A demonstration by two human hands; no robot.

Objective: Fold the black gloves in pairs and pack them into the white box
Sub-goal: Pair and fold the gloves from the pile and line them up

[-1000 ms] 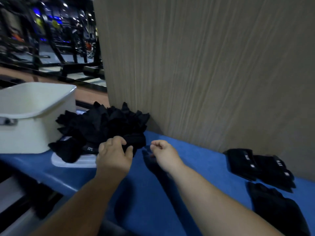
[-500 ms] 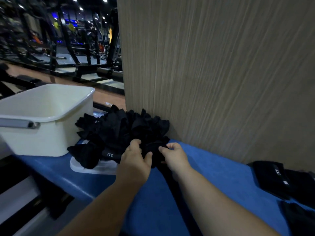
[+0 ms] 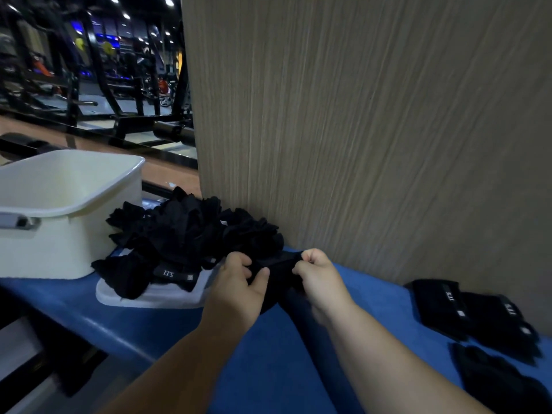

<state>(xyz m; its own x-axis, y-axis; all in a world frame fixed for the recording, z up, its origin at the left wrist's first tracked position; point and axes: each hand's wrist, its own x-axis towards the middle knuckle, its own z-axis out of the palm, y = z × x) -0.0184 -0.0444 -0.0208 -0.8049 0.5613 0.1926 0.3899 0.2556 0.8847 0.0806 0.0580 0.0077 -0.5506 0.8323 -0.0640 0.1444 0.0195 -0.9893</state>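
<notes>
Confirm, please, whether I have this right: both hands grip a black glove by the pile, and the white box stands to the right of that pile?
Not quite: the head view shows the white box to the left of the glove pile, not the right. The left hand and right hand do both grip a black glove by that pile.

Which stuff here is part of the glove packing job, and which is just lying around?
In the job: white box; pile of black gloves; glove gripped by left hand and right hand; flat gloves at the right.
Just there: white tray under the pile; wooden panel; gym machines behind.
</notes>
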